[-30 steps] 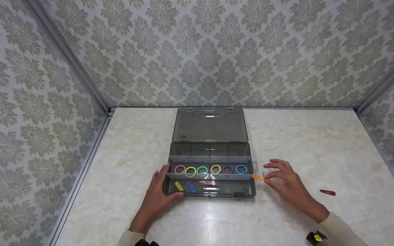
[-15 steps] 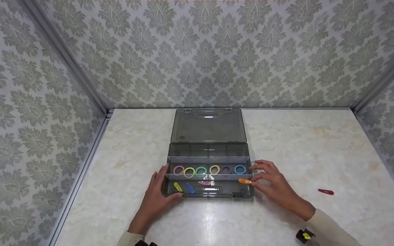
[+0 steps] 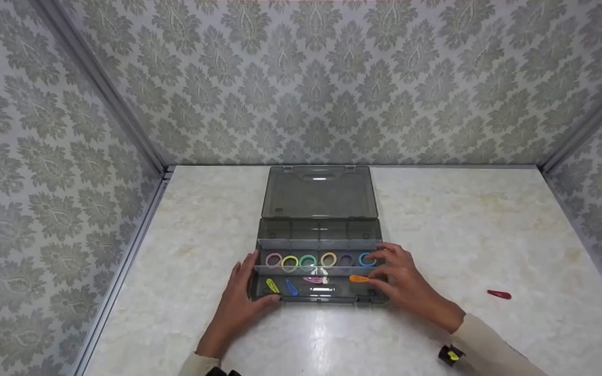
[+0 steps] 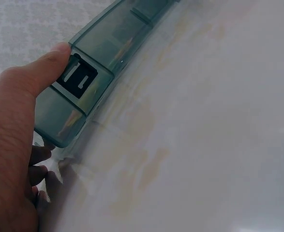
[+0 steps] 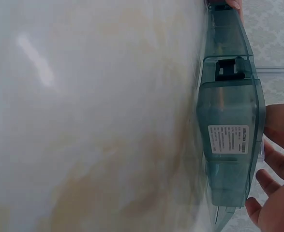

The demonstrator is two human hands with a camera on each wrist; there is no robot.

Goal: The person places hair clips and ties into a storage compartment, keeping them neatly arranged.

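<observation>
A grey see-through organizer box [image 3: 340, 295] lies with its lid [image 3: 320, 193] folded back. My left hand [image 3: 241, 297] grips its front left corner, the thumb on the front rim and the fingers along the left side. Over the front compartment my right hand [image 3: 405, 282] pinches an orange snap hair clip [image 3: 358, 279] between thumb and index finger. A yellow hair clip [image 3: 273, 285], a blue hair clip [image 3: 291, 287] and a pink hair clip [image 3: 313, 280] lie in that compartment. The right wrist view shows the box's front wall [image 5: 231, 106] and my right hand [image 5: 282, 164] behind it.
Behind the divider, a row of several coloured hair ties [image 3: 308, 261] fills the middle compartment. A red hair clip [image 3: 499, 294] lies on the marbled table [image 3: 468, 224] to the right. Patterned walls [image 3: 316, 83] enclose the back and sides.
My right hand has moved left, carrying the orange hair clip from beside the box's right edge to over the front compartment. The left hand has kept its grip on the box.
</observation>
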